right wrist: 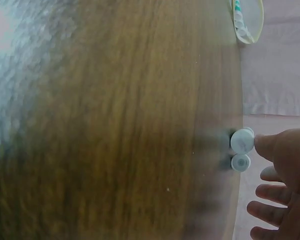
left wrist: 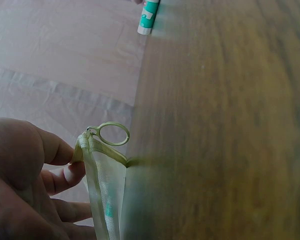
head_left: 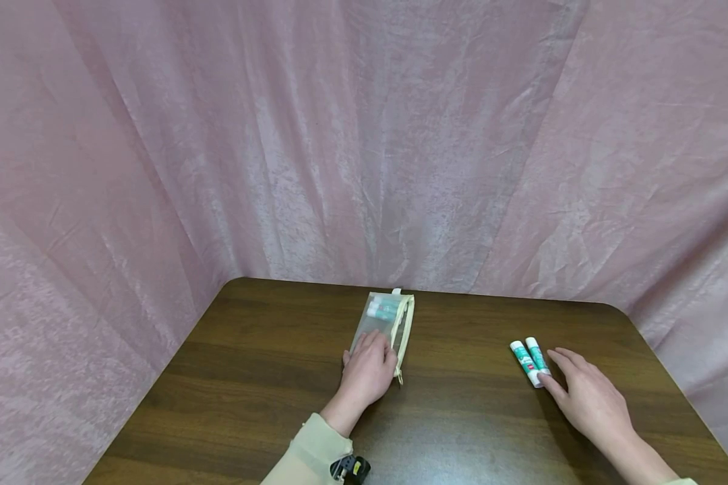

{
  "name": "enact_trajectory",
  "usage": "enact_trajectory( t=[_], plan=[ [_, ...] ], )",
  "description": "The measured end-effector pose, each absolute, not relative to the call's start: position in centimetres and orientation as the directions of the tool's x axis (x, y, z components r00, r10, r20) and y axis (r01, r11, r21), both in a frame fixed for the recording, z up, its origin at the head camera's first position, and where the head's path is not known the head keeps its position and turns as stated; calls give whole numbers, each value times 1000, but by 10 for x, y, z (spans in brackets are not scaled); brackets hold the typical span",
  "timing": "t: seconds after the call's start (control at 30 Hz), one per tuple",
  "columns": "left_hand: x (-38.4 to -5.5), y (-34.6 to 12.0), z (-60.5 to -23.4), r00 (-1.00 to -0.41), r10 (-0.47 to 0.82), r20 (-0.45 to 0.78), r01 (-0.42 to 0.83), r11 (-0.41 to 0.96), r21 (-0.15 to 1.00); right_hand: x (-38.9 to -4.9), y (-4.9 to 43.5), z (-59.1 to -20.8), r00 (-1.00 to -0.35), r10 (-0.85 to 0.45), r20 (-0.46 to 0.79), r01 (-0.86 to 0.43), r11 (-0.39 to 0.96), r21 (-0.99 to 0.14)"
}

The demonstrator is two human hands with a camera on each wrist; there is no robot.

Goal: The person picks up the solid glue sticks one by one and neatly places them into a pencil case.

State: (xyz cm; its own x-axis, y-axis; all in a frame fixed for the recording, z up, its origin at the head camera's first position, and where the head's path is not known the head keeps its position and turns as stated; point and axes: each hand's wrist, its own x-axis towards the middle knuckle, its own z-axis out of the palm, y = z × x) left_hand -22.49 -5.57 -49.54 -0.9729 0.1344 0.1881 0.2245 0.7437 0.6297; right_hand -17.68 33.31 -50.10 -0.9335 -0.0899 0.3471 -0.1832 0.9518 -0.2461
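Note:
A translucent mesh zip pouch (head_left: 408, 322) with cream trim lies on the table, and teal-and-white glue sticks (head_left: 383, 308) show through its far end. My left hand (head_left: 369, 369) is over its near part; in the left wrist view the thumb and a finger pinch its edge beside the zip's pull ring (left wrist: 110, 123). To the right, two glue sticks (head_left: 524, 360) lie side by side, their white ends (right wrist: 242, 142) facing the right wrist camera. My right hand (head_left: 591, 401) is beside them, thumb at the near end of one, other fingers loosely extended.
The brown wooden table (head_left: 461, 417) has rounded far corners. Pink velvety curtains (head_left: 315, 148) hang behind it and along both sides. A black device (head_left: 350, 467) is strapped at my left wrist, by the pale sleeve (head_left: 312, 448).

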Motion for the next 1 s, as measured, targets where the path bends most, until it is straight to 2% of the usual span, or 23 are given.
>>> enact_trajectory(
  t=[1.0],
  plan=[
    [-225, -56, -496, -972, 135, 193, 228, 749, 622, -183, 336, -502, -952, -49, 303, -136, 952, -273]
  ],
)
